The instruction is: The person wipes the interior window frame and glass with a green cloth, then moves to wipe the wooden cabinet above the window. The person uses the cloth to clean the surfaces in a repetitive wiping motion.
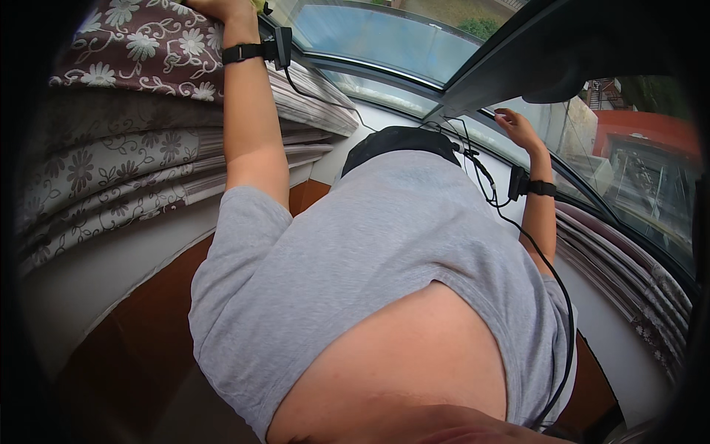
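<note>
At the top left edge of the head view is my left hand [222,8], cut off by the frame, with a bit of yellow-green cloth [258,5] at it. Its fingers are mostly hidden, so the grip is unclear. It is beside a floral patterned curtain [141,47] and a window [377,39]. My right hand [517,129] is raised at the right, its fingers apart and slightly bent, close to the window frame [577,191]; nothing shows in it. Each wrist wears a black strap with a small device, and black cables run from both.
Gathered curtains [627,277] hang at the right too. A white sill [363,119] runs under the window, behind my waist. A thick dark window post [499,61] stands between the panes. Loose cables [482,172] hang beside my waist. The floor [144,299] is reddish brown.
</note>
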The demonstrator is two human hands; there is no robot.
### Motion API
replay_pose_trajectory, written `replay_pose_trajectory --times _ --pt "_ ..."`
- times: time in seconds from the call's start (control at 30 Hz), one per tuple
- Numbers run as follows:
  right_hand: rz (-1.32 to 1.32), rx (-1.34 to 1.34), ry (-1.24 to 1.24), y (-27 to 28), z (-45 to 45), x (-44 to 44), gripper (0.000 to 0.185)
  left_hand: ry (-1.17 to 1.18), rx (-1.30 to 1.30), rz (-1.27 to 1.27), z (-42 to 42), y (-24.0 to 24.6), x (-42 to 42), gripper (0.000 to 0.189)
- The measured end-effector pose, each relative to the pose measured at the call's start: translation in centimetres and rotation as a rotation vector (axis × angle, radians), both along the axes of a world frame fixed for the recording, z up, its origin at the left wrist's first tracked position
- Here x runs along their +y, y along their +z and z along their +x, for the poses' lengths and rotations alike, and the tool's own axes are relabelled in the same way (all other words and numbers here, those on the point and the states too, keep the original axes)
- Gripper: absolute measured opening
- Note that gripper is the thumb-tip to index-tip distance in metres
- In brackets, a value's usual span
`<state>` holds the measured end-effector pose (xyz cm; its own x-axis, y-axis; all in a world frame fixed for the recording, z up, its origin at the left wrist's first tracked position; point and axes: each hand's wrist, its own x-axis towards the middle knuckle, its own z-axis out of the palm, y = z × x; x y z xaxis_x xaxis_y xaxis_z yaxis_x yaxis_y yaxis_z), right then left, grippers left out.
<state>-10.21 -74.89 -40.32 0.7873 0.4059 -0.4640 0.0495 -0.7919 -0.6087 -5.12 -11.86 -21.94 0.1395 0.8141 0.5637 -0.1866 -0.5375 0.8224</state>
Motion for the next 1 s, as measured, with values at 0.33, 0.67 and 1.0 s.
replay_pose_trajectory --times 0.33,0.67,1.0 --pt "-0.008 0.017 -0.046 0.1 -1.6 -0.9 0.043 -0.081 0.349 -0.468 -3.9 -17.0 -7.4 0.032" --pt "0.028 0.026 -0.196 -2.8 -4.5 -4.6 0.049 -0.288 0.979 0.053 -8.6 -23.7 -10.5 0.033" --pt "0.098 0.054 -0.338 -7.7 -8.0 -5.7 0.045 -1.392 1.273 0.724 -9.7 -24.5 -14.7 0.014"
